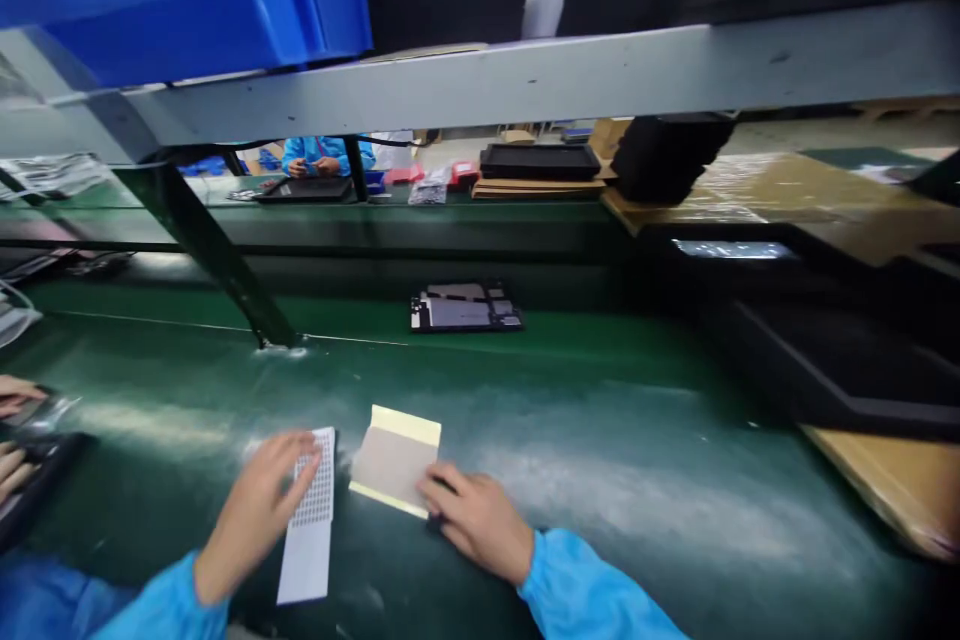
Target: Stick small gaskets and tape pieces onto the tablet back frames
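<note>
My left hand [262, 495] is over a white label sheet [319, 495] with rows of small dark marks; its fingertips reach the upper part and the thumb stands apart. The sheet's lower part is plain white. Just right of it lies a flat grey-beige rectangular piece [394, 460] with pale yellow strips along its top and bottom edges. My right hand [480, 520] has its fingers bent around the lower right corner of that piece. Something dark shows between these fingers, too small to name. Both hands rest low over the green table [585, 480].
Farther back lies a flat device part [466, 307]. Black trays [847, 350] stand at the right on cardboard [892, 490]. A shelf beam [480, 85] with a blue bin [180, 0] crosses above; its post [210, 260] meets the table. A co-worker's hands [19, 430] are at far left; another person [322, 157] sits opposite.
</note>
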Action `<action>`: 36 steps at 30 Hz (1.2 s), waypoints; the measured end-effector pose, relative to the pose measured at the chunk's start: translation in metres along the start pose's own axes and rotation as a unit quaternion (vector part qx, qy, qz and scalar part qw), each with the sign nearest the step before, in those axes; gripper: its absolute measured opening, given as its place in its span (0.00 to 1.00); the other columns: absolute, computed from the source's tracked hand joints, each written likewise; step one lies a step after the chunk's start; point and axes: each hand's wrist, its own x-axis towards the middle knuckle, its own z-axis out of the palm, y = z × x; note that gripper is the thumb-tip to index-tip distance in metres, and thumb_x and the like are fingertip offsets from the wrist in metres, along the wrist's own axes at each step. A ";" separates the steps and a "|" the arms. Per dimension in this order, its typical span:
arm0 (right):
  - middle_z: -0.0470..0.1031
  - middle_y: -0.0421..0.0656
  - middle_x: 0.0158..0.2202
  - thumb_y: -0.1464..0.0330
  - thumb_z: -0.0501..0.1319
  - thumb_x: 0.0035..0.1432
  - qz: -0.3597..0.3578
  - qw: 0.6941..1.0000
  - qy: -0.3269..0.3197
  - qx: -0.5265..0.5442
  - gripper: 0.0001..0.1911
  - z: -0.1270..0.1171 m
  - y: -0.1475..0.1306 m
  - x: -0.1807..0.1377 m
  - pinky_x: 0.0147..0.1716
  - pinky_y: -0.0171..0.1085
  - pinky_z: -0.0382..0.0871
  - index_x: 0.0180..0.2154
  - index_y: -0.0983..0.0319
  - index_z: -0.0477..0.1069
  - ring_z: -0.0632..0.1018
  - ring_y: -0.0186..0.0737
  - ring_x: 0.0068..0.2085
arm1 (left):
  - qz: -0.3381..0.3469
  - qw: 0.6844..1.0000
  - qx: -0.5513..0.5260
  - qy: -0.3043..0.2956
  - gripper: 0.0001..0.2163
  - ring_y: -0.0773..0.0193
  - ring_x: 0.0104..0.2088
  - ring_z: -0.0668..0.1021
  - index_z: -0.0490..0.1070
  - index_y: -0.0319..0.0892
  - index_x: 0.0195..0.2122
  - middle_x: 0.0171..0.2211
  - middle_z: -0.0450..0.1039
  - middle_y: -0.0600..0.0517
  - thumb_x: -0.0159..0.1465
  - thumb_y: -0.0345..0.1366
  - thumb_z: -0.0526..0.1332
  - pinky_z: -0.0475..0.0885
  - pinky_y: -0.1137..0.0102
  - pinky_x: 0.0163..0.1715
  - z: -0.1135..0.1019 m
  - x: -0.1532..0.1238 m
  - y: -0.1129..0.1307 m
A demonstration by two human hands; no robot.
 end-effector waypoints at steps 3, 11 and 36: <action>0.74 0.53 0.59 0.73 0.62 0.60 -0.055 0.990 -0.079 -0.106 0.26 0.015 -0.011 0.000 0.38 0.38 0.76 0.59 0.59 0.67 0.83 0.44 0.40 | -0.055 0.995 0.031 0.083 0.20 0.43 0.54 0.78 0.69 0.62 0.59 0.60 0.71 0.49 0.64 0.49 0.60 0.79 0.48 0.48 0.030 -0.077 -0.020; 0.75 0.48 0.60 0.75 0.57 0.61 0.049 0.982 0.052 -0.176 0.20 -0.007 0.049 0.030 0.41 0.40 0.80 0.52 0.58 0.75 0.85 0.46 0.43 | -0.083 0.996 -0.033 0.002 0.21 0.43 0.69 0.61 0.68 0.48 0.62 0.70 0.55 0.42 0.68 0.42 0.57 0.60 0.44 0.65 0.065 -0.037 -0.045; 0.79 0.41 0.33 0.59 0.68 0.56 0.218 0.902 0.142 0.345 0.17 0.021 -0.013 0.035 0.29 0.34 0.71 0.45 0.61 0.76 0.75 0.36 0.29 | -0.106 0.853 -0.506 -0.067 0.19 0.63 0.35 0.79 0.72 0.43 0.50 0.34 0.75 0.51 0.58 0.38 0.69 0.76 0.68 0.35 0.089 0.038 0.044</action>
